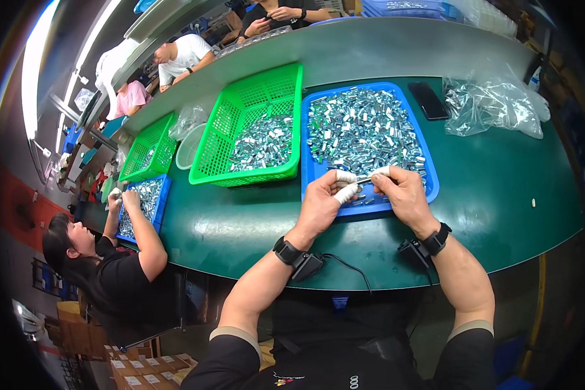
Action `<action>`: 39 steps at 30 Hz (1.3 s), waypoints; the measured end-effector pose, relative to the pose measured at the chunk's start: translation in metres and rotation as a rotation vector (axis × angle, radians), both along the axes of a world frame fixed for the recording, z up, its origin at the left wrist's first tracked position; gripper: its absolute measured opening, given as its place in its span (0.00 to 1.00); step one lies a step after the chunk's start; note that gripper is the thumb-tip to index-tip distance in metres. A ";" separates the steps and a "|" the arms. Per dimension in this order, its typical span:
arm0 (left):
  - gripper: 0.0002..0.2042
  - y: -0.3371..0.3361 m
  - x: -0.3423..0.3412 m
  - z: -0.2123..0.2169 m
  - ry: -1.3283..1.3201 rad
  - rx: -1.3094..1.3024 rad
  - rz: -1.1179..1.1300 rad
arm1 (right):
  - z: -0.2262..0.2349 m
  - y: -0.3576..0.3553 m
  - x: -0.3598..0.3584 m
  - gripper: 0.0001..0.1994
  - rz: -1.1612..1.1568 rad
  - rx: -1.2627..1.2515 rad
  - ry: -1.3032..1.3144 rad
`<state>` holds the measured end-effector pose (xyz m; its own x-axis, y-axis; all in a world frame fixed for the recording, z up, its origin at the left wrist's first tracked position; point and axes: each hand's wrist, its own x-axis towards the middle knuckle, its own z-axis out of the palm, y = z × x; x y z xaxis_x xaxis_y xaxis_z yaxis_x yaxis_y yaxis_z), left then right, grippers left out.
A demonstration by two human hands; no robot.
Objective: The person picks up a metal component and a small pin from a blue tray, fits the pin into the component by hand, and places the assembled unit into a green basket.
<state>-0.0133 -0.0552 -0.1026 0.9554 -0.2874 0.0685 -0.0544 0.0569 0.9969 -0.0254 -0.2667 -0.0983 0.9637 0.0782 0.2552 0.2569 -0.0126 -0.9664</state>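
A small, slim metal piece (364,181) is pinched between the fingertips of my left hand (320,200) and my right hand (406,196). Both hands are closed on it, above the near end of a blue tray (434,187). White tape or finger covers wrap several of my fingertips. Beneath and beyond my hands, the tray holds a heap of small shiny metal parts (364,127), silvery with bluish and greenish glints. The exact kind of the piece is too small to make out, and my fingers hide part of it.
Left of the tray stands a green basket (205,146) with similar parts. A black phone (428,101) and clear plastic bags (494,104) lie at the right back. To the left, a co-worker (120,260) works over another blue tray (160,207). A grey partition (383,49) bounds the table's far side.
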 end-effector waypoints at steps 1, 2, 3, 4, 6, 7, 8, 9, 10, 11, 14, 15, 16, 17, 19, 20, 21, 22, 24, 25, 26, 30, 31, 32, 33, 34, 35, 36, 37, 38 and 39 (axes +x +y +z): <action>0.08 -0.002 0.001 -0.002 -0.031 0.010 0.003 | 0.002 -0.002 0.000 0.13 -0.004 -0.063 0.018; 0.08 -0.004 0.001 -0.004 -0.065 0.018 0.009 | 0.006 -0.006 0.000 0.14 -0.007 -0.129 0.031; 0.07 -0.006 0.001 -0.005 -0.101 0.026 0.016 | 0.009 -0.008 0.000 0.15 -0.010 -0.194 0.042; 0.07 -0.005 0.000 -0.007 -0.110 0.023 0.035 | 0.010 -0.007 0.000 0.15 0.007 -0.199 0.030; 0.07 -0.002 -0.003 -0.008 -0.136 0.057 0.026 | 0.013 -0.004 -0.001 0.19 0.012 -0.226 0.089; 0.07 -0.001 -0.003 -0.006 -0.159 0.074 0.024 | 0.016 -0.003 0.000 0.20 0.015 -0.242 0.108; 0.07 0.000 -0.007 -0.003 -0.184 0.070 0.048 | 0.015 -0.002 -0.001 0.20 0.034 -0.249 0.079; 0.07 -0.004 -0.010 0.000 -0.235 0.145 0.064 | 0.013 -0.004 -0.001 0.22 0.013 -0.248 0.073; 0.06 -0.003 -0.013 0.006 -0.282 0.225 0.093 | 0.011 -0.004 -0.001 0.23 0.001 -0.242 0.065; 0.06 -0.001 -0.014 0.013 -0.312 0.219 0.119 | 0.013 -0.006 0.001 0.23 0.019 -0.250 0.030; 0.07 0.007 -0.021 0.029 -0.451 0.282 0.153 | 0.008 -0.006 -0.008 0.22 -0.013 -0.220 0.055; 0.07 0.012 -0.014 0.039 -0.481 0.275 0.167 | 0.004 -0.007 -0.009 0.22 -0.026 -0.179 0.079; 0.08 0.023 -0.008 0.049 -0.562 0.326 0.237 | 0.000 -0.007 -0.007 0.21 -0.040 -0.137 0.104; 0.08 0.037 -0.004 0.059 -0.635 0.379 0.305 | 0.002 -0.007 -0.004 0.21 -0.054 -0.091 0.139; 0.09 0.067 0.011 0.080 -0.715 0.522 0.428 | 0.009 -0.005 0.001 0.20 -0.053 -0.088 0.120; 0.10 0.080 0.017 0.090 -0.718 0.615 0.486 | 0.010 -0.005 -0.002 0.20 -0.049 -0.082 0.125; 0.10 0.085 0.014 0.093 -0.713 0.616 0.488 | 0.010 -0.005 -0.006 0.20 -0.047 -0.077 0.133; 0.10 0.087 0.015 0.099 -0.816 0.721 0.545 | 0.010 -0.005 -0.004 0.20 -0.051 -0.076 0.130; 0.12 0.088 0.018 0.104 -1.018 0.929 0.655 | 0.009 -0.005 -0.002 0.19 -0.050 -0.075 0.133; 0.12 0.080 0.017 0.097 -1.018 0.926 0.649 | 0.008 -0.006 -0.001 0.19 -0.050 -0.075 0.136; 0.13 0.066 0.012 0.084 -1.006 0.882 0.478 | 0.007 -0.006 -0.001 0.19 -0.058 -0.075 0.140; 0.12 0.027 0.012 0.036 -0.964 0.930 0.109 | 0.006 -0.005 -0.001 0.18 -0.052 -0.044 0.153; 0.12 0.024 0.018 0.026 -0.961 0.927 0.101 | 0.005 -0.006 -0.001 0.17 -0.048 -0.042 0.149; 0.11 0.021 0.027 0.017 -0.983 0.966 0.121 | 0.005 -0.006 0.000 0.17 -0.049 -0.040 0.144; 0.11 0.017 0.036 0.007 -1.006 1.005 0.140 | 0.005 -0.007 0.001 0.17 -0.050 -0.038 0.140; 0.10 0.008 0.037 0.004 -1.026 1.037 0.148 | 0.004 -0.008 0.001 0.17 -0.070 -0.039 0.155; 0.10 0.004 0.036 0.001 -1.023 1.024 0.124 | 0.005 -0.004 0.003 0.16 -0.054 -0.025 0.153; 0.10 0.008 0.036 -0.001 -0.975 1.039 0.134 | 0.005 0.000 0.005 0.16 -0.038 -0.009 0.150; 0.09 0.015 0.036 0.005 -0.934 1.059 0.149 | 0.005 0.002 0.006 0.16 -0.020 0.009 0.138; 0.09 0.015 0.037 0.008 -0.893 1.081 0.166 | 0.003 0.000 0.005 0.16 -0.035 0.012 0.142; 0.09 0.010 0.036 0.007 -0.898 1.077 0.152 | 0.001 -0.001 0.004 0.16 -0.028 0.002 0.131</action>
<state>0.0227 -0.0447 -0.0956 0.7304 -0.4878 0.4781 -0.6219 -0.7644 0.1702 -0.0217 -0.2680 -0.0971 0.9905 0.0506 0.1276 0.1285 -0.0155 -0.9916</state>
